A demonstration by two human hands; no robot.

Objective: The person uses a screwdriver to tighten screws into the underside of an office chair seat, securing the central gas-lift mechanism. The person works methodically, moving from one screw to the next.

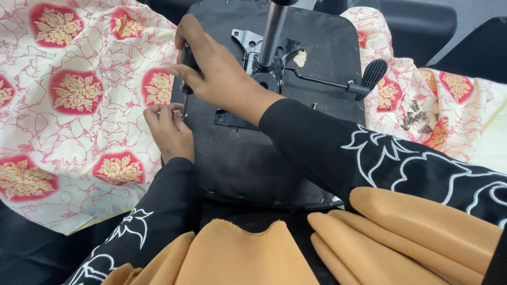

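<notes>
I am putting a screw into the bottom of the chair seat (248, 158), which lies upside down in front of me. My right hand (222, 74) is closed tight around the screwdriver (186, 79). My left hand (169, 129) pinches the tip to steady it. I think I must keep it straight and turn next. More screws (417, 119) wait on the flowery cloth (79, 105).
</notes>
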